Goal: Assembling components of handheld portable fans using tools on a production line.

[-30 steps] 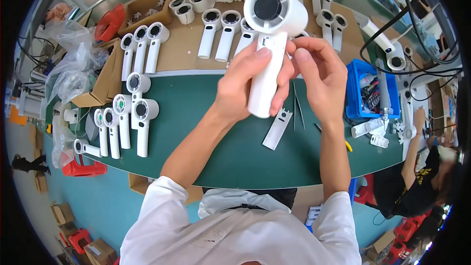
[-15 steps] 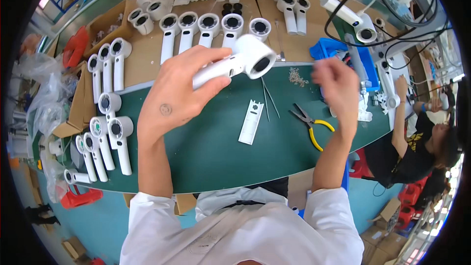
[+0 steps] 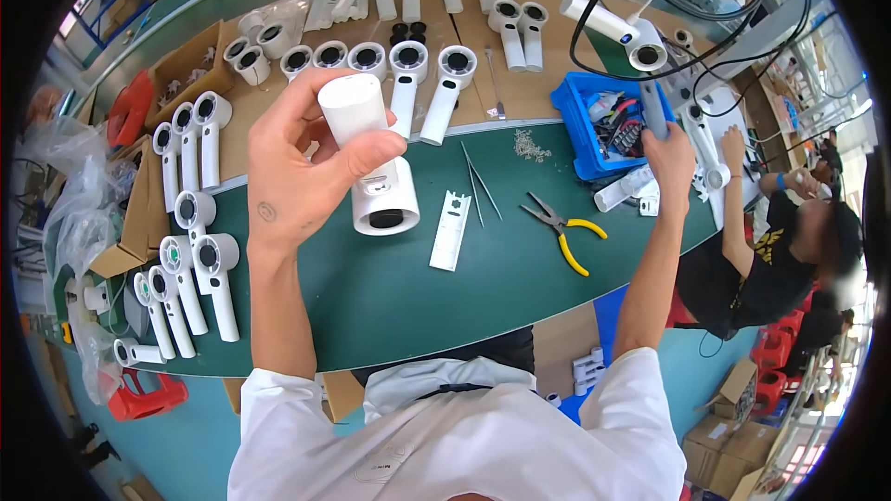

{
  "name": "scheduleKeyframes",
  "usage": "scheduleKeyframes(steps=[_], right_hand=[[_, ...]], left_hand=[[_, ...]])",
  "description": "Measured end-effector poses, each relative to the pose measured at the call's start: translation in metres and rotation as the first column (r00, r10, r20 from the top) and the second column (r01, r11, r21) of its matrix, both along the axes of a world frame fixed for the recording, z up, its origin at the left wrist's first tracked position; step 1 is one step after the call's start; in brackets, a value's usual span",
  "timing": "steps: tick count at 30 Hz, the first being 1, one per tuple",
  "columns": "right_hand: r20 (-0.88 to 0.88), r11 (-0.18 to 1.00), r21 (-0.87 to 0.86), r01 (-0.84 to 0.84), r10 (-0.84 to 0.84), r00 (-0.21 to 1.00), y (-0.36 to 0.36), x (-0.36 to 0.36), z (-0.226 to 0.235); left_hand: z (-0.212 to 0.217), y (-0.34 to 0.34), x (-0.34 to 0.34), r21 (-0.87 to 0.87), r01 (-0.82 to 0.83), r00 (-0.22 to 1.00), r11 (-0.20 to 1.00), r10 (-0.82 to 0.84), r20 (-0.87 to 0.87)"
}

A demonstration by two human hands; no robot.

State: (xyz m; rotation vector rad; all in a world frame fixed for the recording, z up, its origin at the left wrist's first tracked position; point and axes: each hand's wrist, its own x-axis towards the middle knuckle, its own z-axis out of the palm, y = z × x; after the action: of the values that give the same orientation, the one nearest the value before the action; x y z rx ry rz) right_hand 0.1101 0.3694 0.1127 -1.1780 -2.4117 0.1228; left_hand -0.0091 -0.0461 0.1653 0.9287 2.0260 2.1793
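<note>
1. Green workbench [image 3: 390, 297] fills the middle; I see rows of white handheld fan bodies [image 3: 200, 260] along its 9 o'clock edge and more of them [image 3: 408, 83] on brown cardboard at 12 o'clock.
2. Blue parts bin [image 3: 580, 134] sits at 2 o'clock on the bench, black cables looping above it.
3. White fan housing [image 3: 371, 162] is the held piece, lifted above the bench at roughly 11 o'clock from frame centre. Its long axis runs near vertical in view: handle end up at 12, round head with the dark opening down at 6.
4. My left hand [image 3: 297, 162] is wrapped closed around the handle; thumb crosses the front, fingers curl behind. The head hangs free below the fingers, at their 5 o'clock.
5. My right hand [image 3: 670, 156] is well apart, stretched out to 3 o'clock beside the bin, closed around a grey tool grip [image 3: 654, 111]. The left hand alone is on the housing.
6. White flat strip [image 3: 452, 230] lies on the bench just at 4 o'clock of the housing head.
7. Yellow-handled pliers [image 3: 564, 230] lie at 3 o'clock of the strip.
8. Tweezers [image 3: 478, 186] lie between strip and pliers, pointing to 12.
</note>
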Motion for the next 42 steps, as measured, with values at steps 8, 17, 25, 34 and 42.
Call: scheduleKeyframes(steps=[8,17,25,34,42], right_hand=[[-0.951,0.693,-0.309,-0.651,-0.240,0.196,-0.062,0.062,-0.042],[-0.998,0.195,-0.052,-0.979,0.022,0.057,-0.142,0.005,0.016],[-0.985,-0.325,0.020,-0.945,-0.171,0.038,-0.170,-0.054,0.025],[-0.979,0.083,-0.010,-0.996,-0.201,-0.007,-0.125,-0.049,-0.006],[-0.984,0.516,-0.155,-0.843,-0.003,0.179,-0.093,-0.055,-0.034]], left_hand=[[-0.012,0.007,-0.014,0.187,0.152,0.983,0.971,-0.129,-0.128],[-0.022,0.012,-0.051,0.203,0.376,0.882,0.904,-0.281,-0.380],[0.004,-0.006,-0.015,-0.245,0.033,0.990,0.969,-0.066,-0.126],[-0.017,0.007,-0.016,-0.286,0.051,0.946,0.957,-0.138,-0.294],[-0.017,0.017,-0.008,-0.354,0.053,0.967,0.934,-0.136,-0.216]])
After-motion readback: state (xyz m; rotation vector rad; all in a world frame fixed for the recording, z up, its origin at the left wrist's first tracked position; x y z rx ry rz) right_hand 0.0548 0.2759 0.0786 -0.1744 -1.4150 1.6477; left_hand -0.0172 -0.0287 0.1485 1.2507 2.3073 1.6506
